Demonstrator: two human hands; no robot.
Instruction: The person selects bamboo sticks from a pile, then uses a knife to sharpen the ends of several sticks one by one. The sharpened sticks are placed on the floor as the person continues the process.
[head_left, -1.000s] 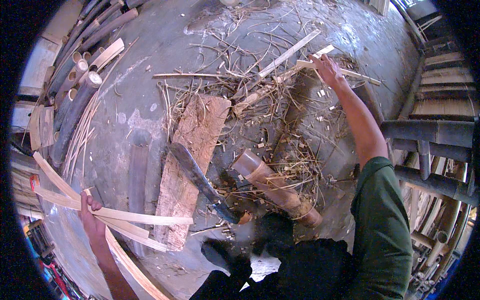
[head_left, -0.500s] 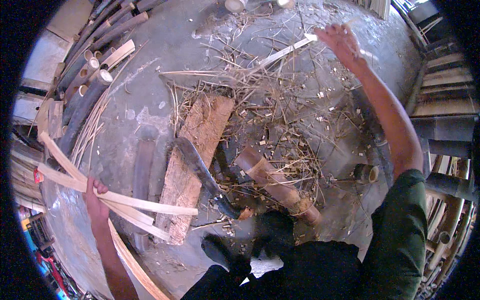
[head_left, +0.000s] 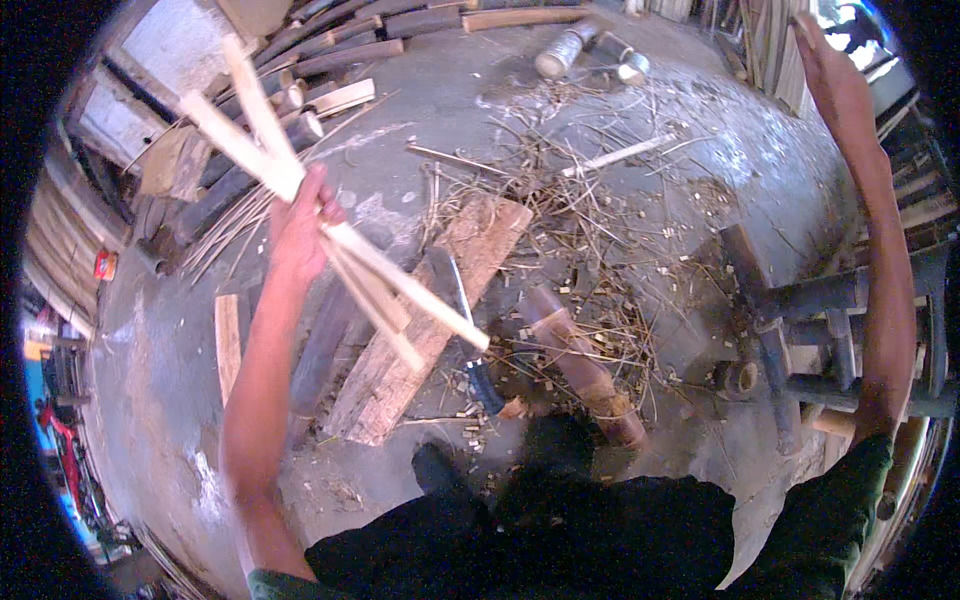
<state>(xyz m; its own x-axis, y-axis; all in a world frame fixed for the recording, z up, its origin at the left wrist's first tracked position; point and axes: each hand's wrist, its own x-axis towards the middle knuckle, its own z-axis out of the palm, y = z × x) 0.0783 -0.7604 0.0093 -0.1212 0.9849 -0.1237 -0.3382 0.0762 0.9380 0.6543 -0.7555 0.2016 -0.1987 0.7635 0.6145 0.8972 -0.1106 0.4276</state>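
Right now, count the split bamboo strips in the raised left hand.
3 at least, all gripped together in the left hand: the bamboo strips fan out from the fist, their upper ends toward the pole pile, their lower ends over the plank. The fist may hide more.

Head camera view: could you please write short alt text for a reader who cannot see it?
The person's left hand grips a bundle of pale split bamboo strips above a grey concrete floor. The right hand is raised at the upper right. Below lie a rough wooden plank, a knife and a bamboo section among shavings.
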